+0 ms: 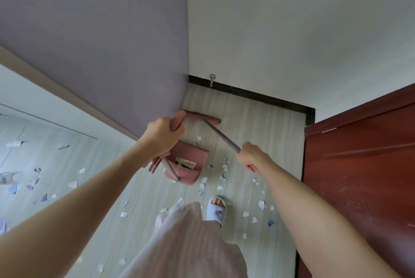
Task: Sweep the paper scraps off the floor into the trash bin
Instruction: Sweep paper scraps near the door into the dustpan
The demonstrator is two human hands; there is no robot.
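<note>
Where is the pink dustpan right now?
Centre of the head view: the pink dustpan stands on the floor below the left hand, near the purple wall, scraps beside it.

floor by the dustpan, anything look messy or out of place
Yes: torn paper scraps lie scattered over the floor around the pink dustpan, near the slippered foot and off to the left. Nothing looks damaged.

The floor (253,120) is laid in pale wood-look planks with a smooth, faintly sheened finish. A matt pink plastic is seen on the dustpan (188,161) and the broom head (202,118); the broom handle (221,136) looks like dull grey metal. Thin white and blue paper scraps (224,166) are scattered. The door (363,165) is finished in reddish-brown wood, slightly scuffed. The slipper (216,210) appears soft, matt plastic.
</note>
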